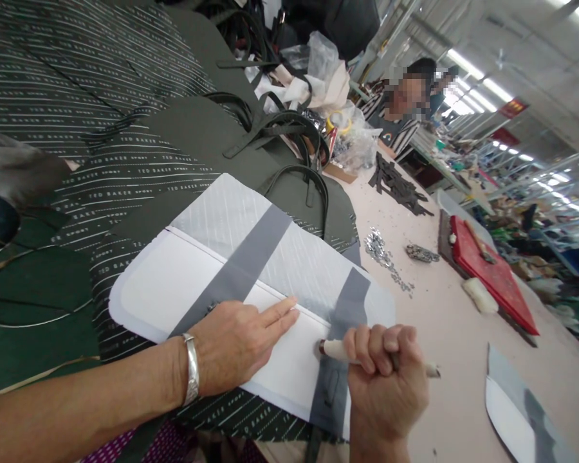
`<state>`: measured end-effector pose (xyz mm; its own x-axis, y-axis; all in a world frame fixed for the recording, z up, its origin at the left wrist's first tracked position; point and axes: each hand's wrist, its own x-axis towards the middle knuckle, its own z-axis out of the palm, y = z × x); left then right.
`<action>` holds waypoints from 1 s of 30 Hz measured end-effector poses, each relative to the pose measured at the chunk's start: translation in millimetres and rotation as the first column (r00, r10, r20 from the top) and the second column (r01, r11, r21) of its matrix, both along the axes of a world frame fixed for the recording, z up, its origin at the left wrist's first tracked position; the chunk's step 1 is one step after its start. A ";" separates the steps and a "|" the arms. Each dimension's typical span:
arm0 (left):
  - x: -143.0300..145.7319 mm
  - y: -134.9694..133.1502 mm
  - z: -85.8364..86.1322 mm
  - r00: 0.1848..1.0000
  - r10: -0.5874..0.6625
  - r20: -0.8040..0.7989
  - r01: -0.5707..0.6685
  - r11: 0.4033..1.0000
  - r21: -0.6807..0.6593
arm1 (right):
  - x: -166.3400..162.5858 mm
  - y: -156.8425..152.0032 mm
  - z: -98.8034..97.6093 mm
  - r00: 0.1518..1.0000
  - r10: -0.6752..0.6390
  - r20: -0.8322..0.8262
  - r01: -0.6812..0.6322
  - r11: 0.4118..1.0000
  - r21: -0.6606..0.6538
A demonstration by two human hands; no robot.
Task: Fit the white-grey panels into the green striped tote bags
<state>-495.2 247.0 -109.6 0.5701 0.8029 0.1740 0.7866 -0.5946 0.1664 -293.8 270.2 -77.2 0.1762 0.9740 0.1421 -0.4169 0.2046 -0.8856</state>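
A white-backed bag panel [154, 289] lies across a pile of dark printed fabric, with two grey straps [234, 273] running over it and a seam along its middle. My left hand [241, 344] rests flat on the panel, its index and middle fingers stretched out just below the seam. In my right hand [388, 379] is a hand tool with a white-wrapped handle [336, 350], held nearly level over the right-hand strap. One end of the tool is dark; a short metal tip shows past my fist. I cannot make out its exact kind.
Dark fabric pieces [139, 164] with looped straps are stacked behind the panel. On the pale table [444, 315] are small metal pieces [381, 251], dark strips [398, 186], a red board [492, 276] and another panel [514, 405]. A person [395, 122] sits farther back.
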 end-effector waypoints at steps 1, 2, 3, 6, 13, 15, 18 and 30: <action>0.1 0.0 -0.7 1.000 -0.004 -0.004 0.004 1.000 0.000 | 0.5 -1.1 -0.2 1.000 0.008 0.001 -0.008 1.000 -0.006; 0.3 0.0 -1.4 1.000 -0.005 -0.006 0.005 1.000 0.001 | 1.0 -2.0 -0.8 1.000 0.008 -0.003 -0.008 1.000 -0.016; 0.4 0.1 -1.9 1.000 -0.006 -0.006 0.006 1.000 0.001 | 1.4 -2.6 -1.6 1.000 0.004 -0.009 -0.004 1.000 -0.026; 0.7 0.3 -2.2 1.000 -0.006 -0.015 0.006 1.000 0.002 | 2.0 -4.0 -3.1 1.000 -0.005 -0.019 0.004 0.999 -0.044; 0.4 0.3 -1.1 1.000 0.000 -0.017 0.000 1.000 -0.015 | 1.4 -2.8 6.5 0.842 0.135 0.523 -0.059 0.985 -0.160; 0.3 -0.2 -1.8 1.000 0.012 0.002 -0.012 1.000 -0.010 | -0.8 2.1 7.6 0.610 0.198 0.767 -0.076 0.979 -0.192; 0.0 -0.8 -3.3 1.000 0.023 0.020 -0.023 1.000 0.006 | -6.6 12.7 3.0 0.401 0.211 0.892 -0.137 0.976 -0.169; -0.7 0.5 -3.7 0.998 -0.039 -0.057 0.039 0.999 -0.006 | 11.3 -31.6 6.8 0.306 0.475 0.825 -0.460 0.833 -0.309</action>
<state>-495.8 247.5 -113.3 0.6100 0.7806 0.1364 0.7710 -0.6244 0.1253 -282.5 238.6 -70.4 -0.5122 0.8543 -0.0887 0.5171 0.2243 -0.8260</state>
